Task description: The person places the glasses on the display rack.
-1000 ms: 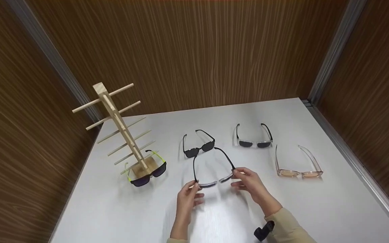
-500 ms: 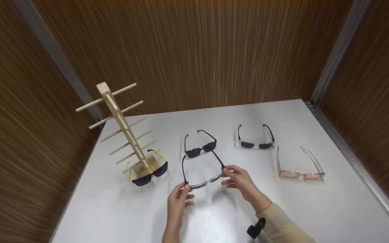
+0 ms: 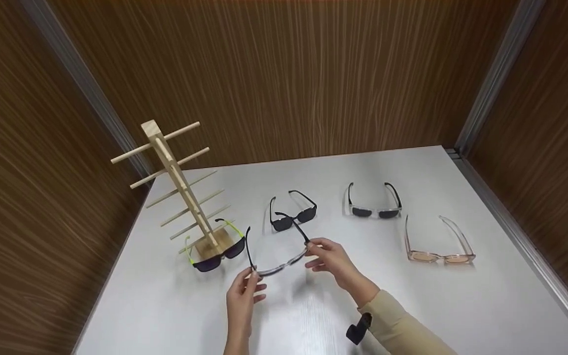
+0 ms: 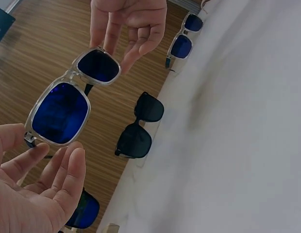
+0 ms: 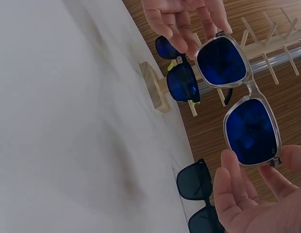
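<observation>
A pair of sunglasses (image 3: 270, 270) with a clear frame, black temples and blue mirrored lenses (image 4: 61, 112) is held above the table, its temples spread and pointing away from me. My left hand (image 3: 241, 299) pinches it at the left hinge. At the right hinge, my right hand (image 3: 336, 265) pinches it between thumb and fingers. Just left of the held pair, black sunglasses with yellow-green temples (image 3: 208, 264) hang low on a wooden rack (image 3: 183, 187). Black sunglasses (image 3: 282, 224) stand on the table behind, partly overlapped by the held pair's right temple.
Several bare pegs stick out from both sides of the rack. Toward the back right of the white table (image 3: 461, 305) lie clear-framed dark sunglasses (image 3: 375, 212). Pink-framed sunglasses (image 3: 441, 257) lie further right. Wood-grain panels (image 3: 294, 79) enclose the table at the back and sides.
Both hands have carried the clear-framed sunglasses leftward, toward the rack. The sunglasses on the table and the pair on the rack have stayed where they were.
</observation>
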`<state>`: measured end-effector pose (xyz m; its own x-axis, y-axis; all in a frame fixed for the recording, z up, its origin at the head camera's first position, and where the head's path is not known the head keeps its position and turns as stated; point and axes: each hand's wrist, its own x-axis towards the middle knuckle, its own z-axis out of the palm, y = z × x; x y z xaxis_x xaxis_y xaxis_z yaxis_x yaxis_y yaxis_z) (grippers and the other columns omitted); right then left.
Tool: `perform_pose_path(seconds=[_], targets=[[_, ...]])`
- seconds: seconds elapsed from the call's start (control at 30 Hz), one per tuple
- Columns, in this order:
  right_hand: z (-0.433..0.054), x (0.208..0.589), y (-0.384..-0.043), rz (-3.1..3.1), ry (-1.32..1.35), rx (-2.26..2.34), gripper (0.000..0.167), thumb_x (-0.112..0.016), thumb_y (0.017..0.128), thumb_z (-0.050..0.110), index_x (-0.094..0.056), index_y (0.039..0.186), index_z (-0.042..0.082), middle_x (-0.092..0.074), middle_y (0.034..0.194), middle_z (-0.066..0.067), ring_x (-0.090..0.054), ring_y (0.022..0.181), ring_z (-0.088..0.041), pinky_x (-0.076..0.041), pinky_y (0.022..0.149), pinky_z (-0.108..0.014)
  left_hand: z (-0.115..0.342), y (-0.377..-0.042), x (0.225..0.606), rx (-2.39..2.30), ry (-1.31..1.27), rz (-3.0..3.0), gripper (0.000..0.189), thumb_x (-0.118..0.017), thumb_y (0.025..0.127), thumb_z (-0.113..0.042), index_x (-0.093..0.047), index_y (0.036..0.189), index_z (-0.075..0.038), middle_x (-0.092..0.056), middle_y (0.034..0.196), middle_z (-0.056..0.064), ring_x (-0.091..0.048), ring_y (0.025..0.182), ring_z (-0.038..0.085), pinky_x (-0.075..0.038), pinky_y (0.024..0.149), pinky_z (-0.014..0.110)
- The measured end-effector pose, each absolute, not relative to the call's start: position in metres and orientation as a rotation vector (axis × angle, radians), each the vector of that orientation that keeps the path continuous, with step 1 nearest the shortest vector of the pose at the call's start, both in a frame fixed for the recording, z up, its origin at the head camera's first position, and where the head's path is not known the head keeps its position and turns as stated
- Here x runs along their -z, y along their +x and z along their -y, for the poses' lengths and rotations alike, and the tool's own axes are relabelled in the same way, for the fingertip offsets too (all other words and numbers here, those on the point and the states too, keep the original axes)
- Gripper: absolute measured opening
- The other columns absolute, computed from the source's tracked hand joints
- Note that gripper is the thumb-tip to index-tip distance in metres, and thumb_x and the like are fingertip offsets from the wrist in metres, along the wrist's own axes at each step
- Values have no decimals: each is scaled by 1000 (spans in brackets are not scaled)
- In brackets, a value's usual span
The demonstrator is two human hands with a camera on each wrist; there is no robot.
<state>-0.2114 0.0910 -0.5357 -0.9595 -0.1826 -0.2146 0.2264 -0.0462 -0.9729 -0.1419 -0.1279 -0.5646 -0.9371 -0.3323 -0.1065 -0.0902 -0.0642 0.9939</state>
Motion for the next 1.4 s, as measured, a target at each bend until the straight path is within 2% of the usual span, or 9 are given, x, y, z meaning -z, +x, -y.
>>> perform_pose_path(seconds=[0.13, 0.23, 0.33, 0.47, 0.57, 0.7, 0.93, 1.13, 1.4], targets=[[-82, 532, -213, -1953, 9, 2074, 37, -61, 91, 28, -58, 116, 1, -64, 97, -12, -67, 75, -25, -54, 68, -34, 140, -147, 588, 2088, 464, 2022, 45, -60, 87, -47, -59, 117, -13, -62, 97, 8, -65, 82, 18, -55, 64, 33], [-75, 530, -214, -1941, -17, 2068, 38, -60, 92, 28, -57, 117, 0, -64, 96, -11, -67, 75, -25, -54, 68, -35, 150, -147, 598, 2115, 409, 1972, 37, -58, 91, -38, -60, 117, -12, -61, 96, 9, -65, 82, 20, -55, 63, 31], [-70, 525, -213, -1928, -39, 2062, 37, -58, 93, 26, -56, 117, -2, -64, 95, -10, -67, 75, -26, -53, 69, -37, 160, -154, 620, 2091, 446, 1968, 39, -58, 90, -40, -60, 118, -14, -61, 98, 10, -65, 83, 21, -55, 63, 30], [-62, 510, -209, -1939, -64, 2036, 34, -56, 94, 20, -55, 118, -4, -64, 97, -14, -67, 79, -31, -53, 73, -42, 170, -169, 651, 2049, 611, 1965, 47, -60, 82, -56, -60, 117, -25, -61, 100, 7, -66, 85, 21, -55, 64, 33], [-55, 499, -208, -1956, -96, 2013, 32, -54, 95, 17, -55, 118, -5, -63, 100, -19, -66, 83, -35, -51, 77, -46, 177, -172, 654, 2033, 643, 1931, 45, -61, 80, -58, -62, 113, -29, -62, 99, 6, -66, 84, 22, -56, 64, 36], [-46, 500, -213, -1942, -122, 2019, 33, -55, 94, 19, -55, 117, -5, -63, 102, -21, -66, 82, -35, -52, 76, -46, 183, -166, 642, 1986, 624, 1932, 45, -59, 82, -57, -61, 115, -26, -62, 99, 5, -66, 83, 20, -55, 63, 33], [-27, 512, -220, -1923, -118, 2040, 34, -59, 92, 24, -58, 115, -1, -65, 97, -16, -68, 75, -27, -54, 69, -39, 185, -141, 588, 2008, 571, 1876, 51, -59, 89, -42, -55, 124, -6, -61, 101, 15, -66, 83, 24, -55, 63, 34], [-15, 504, -225, -1934, -144, 2035, 32, -59, 91, 25, -59, 112, 1, -65, 96, -14, -68, 74, -26, -54, 69, -38, 191, -136, 570, 1985, 428, 1825, 45, -55, 94, -36, -54, 125, -2, -60, 96, 15, -65, 80, 24, -55, 60, 31], [0, 491, -231, -1930, -172, 2025, 31, -58, 92, 22, -58, 113, -2, -65, 90, -11, -67, 73, -29, -54, 70, -42, 189, -124, 513, 1919, 582, 1925, 49, -52, 94, -37, -51, 128, -1, -58, 104, 20, -65, 84, 22, -55, 68, 30]])
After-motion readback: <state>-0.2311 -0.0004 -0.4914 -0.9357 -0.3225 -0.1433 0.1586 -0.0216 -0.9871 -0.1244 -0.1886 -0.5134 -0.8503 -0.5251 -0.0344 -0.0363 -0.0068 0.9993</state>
